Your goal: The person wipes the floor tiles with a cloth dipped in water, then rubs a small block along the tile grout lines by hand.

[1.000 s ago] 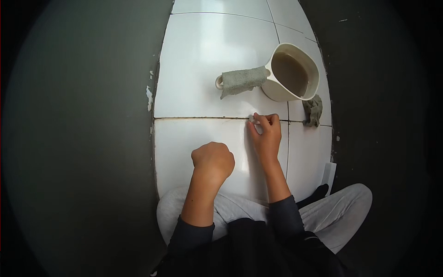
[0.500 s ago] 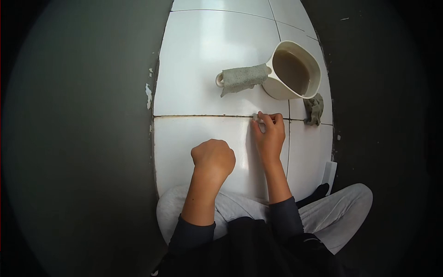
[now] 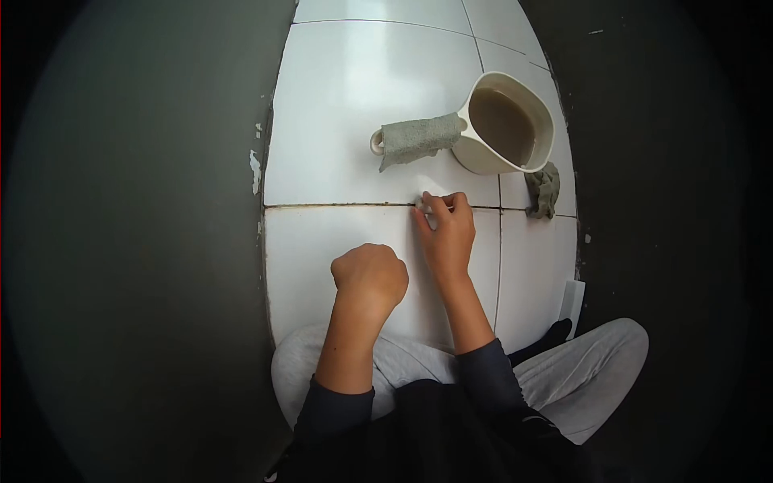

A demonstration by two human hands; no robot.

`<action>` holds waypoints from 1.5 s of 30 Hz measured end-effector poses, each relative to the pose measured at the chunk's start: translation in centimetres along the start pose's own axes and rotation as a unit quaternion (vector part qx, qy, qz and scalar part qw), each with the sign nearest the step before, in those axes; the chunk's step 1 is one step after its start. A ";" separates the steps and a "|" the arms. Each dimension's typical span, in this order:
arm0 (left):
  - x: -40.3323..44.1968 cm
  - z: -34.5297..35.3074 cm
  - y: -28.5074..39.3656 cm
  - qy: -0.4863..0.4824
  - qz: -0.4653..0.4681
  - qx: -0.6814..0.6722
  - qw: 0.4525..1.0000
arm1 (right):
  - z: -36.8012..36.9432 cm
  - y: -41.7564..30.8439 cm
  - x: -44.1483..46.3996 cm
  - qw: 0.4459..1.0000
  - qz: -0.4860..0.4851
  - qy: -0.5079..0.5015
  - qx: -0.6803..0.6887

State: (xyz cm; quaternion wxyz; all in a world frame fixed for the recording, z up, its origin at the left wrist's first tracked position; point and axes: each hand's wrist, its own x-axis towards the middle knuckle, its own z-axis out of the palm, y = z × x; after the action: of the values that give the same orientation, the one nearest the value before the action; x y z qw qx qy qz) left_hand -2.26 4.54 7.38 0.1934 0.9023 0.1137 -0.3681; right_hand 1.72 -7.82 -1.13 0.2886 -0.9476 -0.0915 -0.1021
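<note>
Between the fingertips of my right hand [image 3: 447,229] is a small white piece [image 3: 420,206], held at the dark joint line [image 3: 346,204] between white tiles. My left hand [image 3: 370,272] is a closed fist near the front of the tiles; whatever it may hold is hidden. Beyond my right hand stands a cream pot [image 3: 483,154] with brownish liquid [image 3: 501,125] in it. A grey-green cloth [image 3: 420,138] is draped over its handle, which points left.
A second crumpled grey-green cloth [image 3: 543,191] lies beside the pot on the right. Dark surfaces flank the white tiles [image 3: 346,145] on both sides. My crossed legs [image 3: 592,370] are at the front, with a white strip-like object [image 3: 573,302] near the right edge.
My right hand has slid left along the joint line with the small white piece. My left fist has hardly moved. The pot and cloths have shifted only slightly in view.
</note>
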 end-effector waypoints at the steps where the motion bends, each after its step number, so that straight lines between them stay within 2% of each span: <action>1: 0.0 0.1 -0.1 0.023 0.008 -0.013 1.000 | 0.9 -1.2 -0.1 1.000 -0.015 -0.020 0.007; 2: 0.0 0.2 -0.2 0.023 0.007 -0.012 1.000 | 1.6 -2.0 -0.3 0.999 -0.029 -0.042 0.015; 6: 0.0 0.5 -0.7 0.009 -0.004 -0.006 1.000 | 0.7 -0.6 0.0 0.998 -0.049 -0.020 0.019; 10: 0.3 0.5 -0.5 -0.005 -0.004 -0.008 1.000 | -1.8 2.9 0.3 0.998 0.054 0.007 0.023; 12: 0.4 0.3 0.0 -0.005 0.001 -0.012 1.000 | -0.9 2.1 0.2 0.999 0.027 0.034 -0.012; 17: 0.1 0.3 -0.3 0.018 0.011 -0.008 1.000 | 2.4 -2.6 -0.4 0.996 -0.077 -0.022 0.025; 20: 0.1 0.4 -0.6 0.009 -0.007 -0.009 1.000 | 0.3 -0.3 0.0 0.998 -0.050 -0.012 0.025; 23: 0.3 0.4 -0.4 -0.004 -0.006 -0.017 1.000 | -1.9 3.2 0.2 0.999 0.034 0.018 0.002; 26: 0.1 -0.1 0.3 -0.015 0.008 -0.010 1.000 | -0.9 2.3 0.0 0.999 0.016 0.036 -0.017; 30: 0.1 0.1 -0.3 0.005 0.010 -0.019 1.000 | 1.5 -1.6 -0.3 0.999 -0.028 -0.008 0.034; 32: 0.1 0.3 -0.6 0.000 -0.005 -0.016 1.000 | 0.6 -0.3 0.0 0.998 -0.031 -0.032 0.053; 36: 0.1 0.2 -0.6 0.003 -0.002 -0.017 1.000 | -2.5 5.0 0.2 0.994 0.098 0.033 0.025; 38: 0.1 -0.1 0.2 -0.023 0.011 -0.015 1.000 | -2.9 4.6 0.3 0.995 0.081 0.048 0.013; 42: 0.2 0.1 0.4 -0.010 0.021 -0.014 1.000 | 0.4 -0.8 -0.6 1.000 -0.020 -0.017 0.014; 45: 0.2 0.3 -0.2 -0.018 -0.001 0.004 1.000 | 0.3 -0.1 -0.2 0.998 -0.039 -0.023 0.036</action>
State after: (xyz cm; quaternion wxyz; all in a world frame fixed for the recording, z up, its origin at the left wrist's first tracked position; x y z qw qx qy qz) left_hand -2.40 4.63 6.98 0.1913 0.8960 0.1099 -0.3853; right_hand 1.57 -7.61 -1.35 0.3159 -0.9345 -0.1384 -0.0883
